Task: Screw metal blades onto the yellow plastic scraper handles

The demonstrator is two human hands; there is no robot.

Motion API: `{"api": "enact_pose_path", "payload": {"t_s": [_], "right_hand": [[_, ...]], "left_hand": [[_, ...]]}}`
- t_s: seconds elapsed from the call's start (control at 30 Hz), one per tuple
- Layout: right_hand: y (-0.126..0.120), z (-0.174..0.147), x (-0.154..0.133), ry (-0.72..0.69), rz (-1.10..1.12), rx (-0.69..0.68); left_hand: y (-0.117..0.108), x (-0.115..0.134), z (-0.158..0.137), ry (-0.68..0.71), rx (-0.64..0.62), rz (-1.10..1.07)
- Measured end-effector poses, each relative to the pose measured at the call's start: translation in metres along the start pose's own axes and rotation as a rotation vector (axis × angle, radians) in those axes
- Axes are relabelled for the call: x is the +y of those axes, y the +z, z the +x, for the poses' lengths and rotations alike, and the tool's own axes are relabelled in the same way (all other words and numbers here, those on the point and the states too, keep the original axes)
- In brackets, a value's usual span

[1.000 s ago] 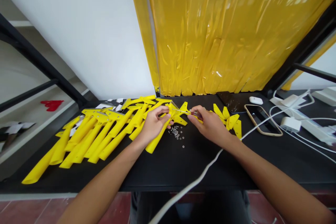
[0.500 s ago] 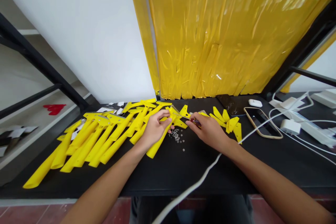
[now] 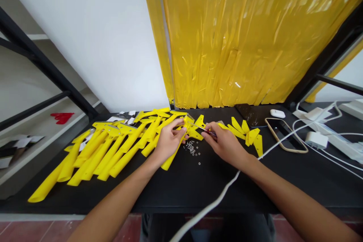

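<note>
My left hand (image 3: pixel 170 136) is closed around a yellow plastic scraper (image 3: pixel 170 162), near its head, with the long handle slanting down toward me. My right hand (image 3: pixel 224 141) grips a screwdriver (image 3: pixel 211 134). Its thin metal shaft points left, and the tip is at the scraper's head; whether it sits in a screw is too small to tell. Just below, between both hands, lies a small heap of screws and nuts (image 3: pixel 193 148). Flat yellow plastic pieces (image 3: pixel 200 121) lie behind the screwdriver.
Several yellow scrapers (image 3: pixel 106 155) lie in a row at the left. More yellow plastic pieces (image 3: pixel 252 135) lie right of my right hand. A phone (image 3: pixel 286 135), a white earbud case (image 3: pixel 277 113) and a power strip (image 3: pixel 340 141) are farther right. A white cable (image 3: pixel 218 193) passes under my right forearm.
The whole view has shifted slightly. My left hand keeps its hold on the scraper, and the screwdriver in my right hand stays at the scraper's head.
</note>
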State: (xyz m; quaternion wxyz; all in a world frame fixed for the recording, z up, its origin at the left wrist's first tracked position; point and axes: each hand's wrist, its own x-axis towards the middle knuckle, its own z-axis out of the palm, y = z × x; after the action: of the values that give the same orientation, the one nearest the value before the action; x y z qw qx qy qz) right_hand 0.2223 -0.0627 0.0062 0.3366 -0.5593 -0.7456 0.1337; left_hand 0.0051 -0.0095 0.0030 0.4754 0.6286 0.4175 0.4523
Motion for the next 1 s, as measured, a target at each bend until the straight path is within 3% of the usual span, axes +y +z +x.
{"api": "enact_pose_path", "payload": {"t_s": [0.1,0.2,0.37,0.47,0.6,0.67,0.73,0.8,0.87,1.0], "right_hand": [[0.0,0.0,0.001,-0.043,0.014,0.017],[-0.003,0.003,0.003,-0.004,0.208,-0.024],[-0.007,0.006,0.003,0.333,0.888,-0.289],[-0.009,0.005,0.001,0.399,1.06,-0.382],[-0.016,0.007,0.006,0.178,0.777,-0.351],[-0.025,0.012,0.017,0.051,0.534,-0.234],[-0.035,0.017,0.033,0.024,0.251,-0.049],[-0.046,0.022,0.051,0.14,-0.09,0.051],[-0.053,0.024,0.067,0.261,-0.38,-0.037],[-0.054,0.024,0.079,0.329,-0.531,-0.212]], "left_hand": [[0.001,-0.002,-0.002,0.004,-0.004,0.005],[0.002,-0.007,-0.005,0.066,0.009,0.068],[-0.001,-0.008,-0.007,0.219,0.013,0.16],[-0.004,0.002,-0.006,0.256,-0.026,0.192],[-0.025,0.027,-0.003,0.371,-0.007,0.41],[-0.045,0.039,0.001,0.462,0.105,0.654],[-0.069,0.046,0.007,0.448,0.223,0.908],[-0.093,0.047,0.012,0.331,0.344,1.12],[-0.114,0.043,0.016,0.175,0.437,1.27],[-0.146,0.029,0.017,-0.112,0.473,1.37]]}}
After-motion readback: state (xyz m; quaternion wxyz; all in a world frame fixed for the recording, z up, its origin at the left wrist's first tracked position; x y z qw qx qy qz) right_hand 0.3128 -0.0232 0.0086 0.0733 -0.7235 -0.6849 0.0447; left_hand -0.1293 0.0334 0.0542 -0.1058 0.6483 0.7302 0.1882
